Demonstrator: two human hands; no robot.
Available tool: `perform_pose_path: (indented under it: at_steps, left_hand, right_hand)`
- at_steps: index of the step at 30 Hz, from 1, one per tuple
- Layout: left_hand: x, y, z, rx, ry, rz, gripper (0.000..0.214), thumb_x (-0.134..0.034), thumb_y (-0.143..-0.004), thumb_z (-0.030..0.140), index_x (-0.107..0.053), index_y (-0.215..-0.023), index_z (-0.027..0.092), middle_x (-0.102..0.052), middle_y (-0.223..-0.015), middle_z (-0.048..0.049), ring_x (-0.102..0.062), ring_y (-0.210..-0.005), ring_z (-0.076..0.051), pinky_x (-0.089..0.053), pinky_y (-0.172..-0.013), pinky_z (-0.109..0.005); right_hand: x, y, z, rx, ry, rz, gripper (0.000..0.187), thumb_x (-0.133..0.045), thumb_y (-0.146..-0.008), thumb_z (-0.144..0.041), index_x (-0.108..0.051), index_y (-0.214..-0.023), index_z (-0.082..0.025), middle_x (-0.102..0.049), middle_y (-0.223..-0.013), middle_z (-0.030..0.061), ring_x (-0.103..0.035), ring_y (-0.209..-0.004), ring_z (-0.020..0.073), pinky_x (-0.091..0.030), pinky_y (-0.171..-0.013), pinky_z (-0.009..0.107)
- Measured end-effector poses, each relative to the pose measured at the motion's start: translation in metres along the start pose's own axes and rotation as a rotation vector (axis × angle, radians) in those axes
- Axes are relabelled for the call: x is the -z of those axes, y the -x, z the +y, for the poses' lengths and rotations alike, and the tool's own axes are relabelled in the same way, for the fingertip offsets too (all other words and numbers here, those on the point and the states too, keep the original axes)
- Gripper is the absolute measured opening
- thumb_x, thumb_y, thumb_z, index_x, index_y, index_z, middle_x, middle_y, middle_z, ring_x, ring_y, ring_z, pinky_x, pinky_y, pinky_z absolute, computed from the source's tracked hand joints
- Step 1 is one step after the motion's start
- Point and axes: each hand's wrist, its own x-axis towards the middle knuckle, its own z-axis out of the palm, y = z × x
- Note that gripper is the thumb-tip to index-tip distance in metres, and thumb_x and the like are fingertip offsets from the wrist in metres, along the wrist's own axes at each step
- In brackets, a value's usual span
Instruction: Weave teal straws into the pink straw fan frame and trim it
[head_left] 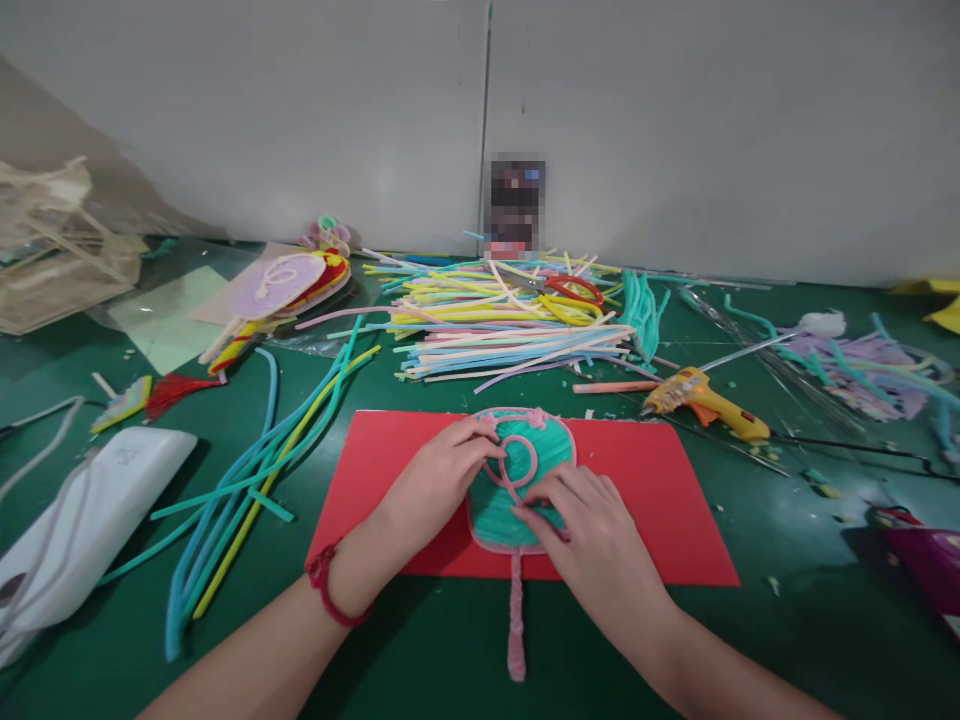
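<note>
A teal fan (491,515) with a pink rim and a pink twisted handle (516,610) lies on a red sheet of card (660,500). On its face rests a pink pipe cleaner (534,455) bent into a loop. My left hand (442,465) pinches the loop's left side near the fan's upper left edge. Lower on the right, my right hand (589,520) has thumb and fingers closed on the tail of the same pipe cleaner. Both hands touch the fan's surface.
Behind the card lies a heap of coloured pipe cleaners (450,320), with scissors (570,298) on top. A yellow glue gun (712,405) sits at the right. Loose pipe cleaners (255,480), a white power bank-like device (127,490) and a lilac fan (274,285) are at the left.
</note>
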Motion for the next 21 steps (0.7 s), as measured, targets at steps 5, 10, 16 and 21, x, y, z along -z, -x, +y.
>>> perform_pose_path:
  at_steps: [5, 10, 16, 21]
  left_hand:
    - [-0.0002, 0.0, 0.0001, 0.003, -0.005, 0.002, 0.019, -0.043, -0.089, 0.013, -0.061, -0.093, 0.019, -0.059, -0.104, -0.0039, -0.056, -0.101, -0.014, -0.05, -0.088, -0.03]
    - [0.0003, -0.0006, 0.0012, 0.001, -0.015, -0.003, 0.02, -0.043, -0.089, 0.011, -0.061, -0.093, 0.018, -0.059, -0.105, -0.0043, -0.056, -0.101, -0.014, -0.05, -0.087, -0.029]
    - [0.001, -0.0018, 0.0019, -0.001, -0.005, 0.007, 0.021, -0.042, -0.089, 0.012, -0.061, -0.092, 0.019, -0.06, -0.103, -0.0045, -0.057, -0.1, -0.014, -0.052, -0.086, -0.03]
    - [-0.0016, -0.001, -0.0013, -0.014, -0.007, 0.012, 0.02, -0.042, -0.089, 0.013, -0.061, -0.093, 0.018, -0.059, -0.104, -0.005, -0.057, -0.099, -0.014, -0.051, -0.084, -0.028]
  right_hand:
    - [-0.0071, 0.0008, 0.0022, -0.06, -0.085, -0.006, 0.016, -0.049, -0.088, -0.028, -0.057, -0.078, -0.02, -0.06, -0.078, 0.0013, -0.055, -0.072, 0.0145, -0.04, -0.064, 0.028]
    - [-0.0093, -0.0001, 0.0017, -0.091, -0.128, -0.017, 0.009, -0.053, -0.085, -0.025, -0.058, -0.08, -0.02, -0.06, -0.078, 0.0014, -0.056, -0.072, 0.0148, -0.043, -0.065, 0.028]
    - [-0.0095, -0.0026, 0.0033, -0.096, -0.168, -0.008, 0.011, -0.051, -0.086, -0.027, -0.06, -0.082, -0.02, -0.059, -0.074, 0.0011, -0.057, -0.067, 0.0128, -0.045, -0.058, 0.024]
    - [-0.01, -0.0043, 0.0043, -0.121, -0.223, -0.032, 0.009, -0.052, -0.084, -0.023, -0.059, -0.08, -0.02, -0.058, -0.074, 0.0012, -0.056, -0.068, 0.0134, -0.044, -0.057, 0.024]
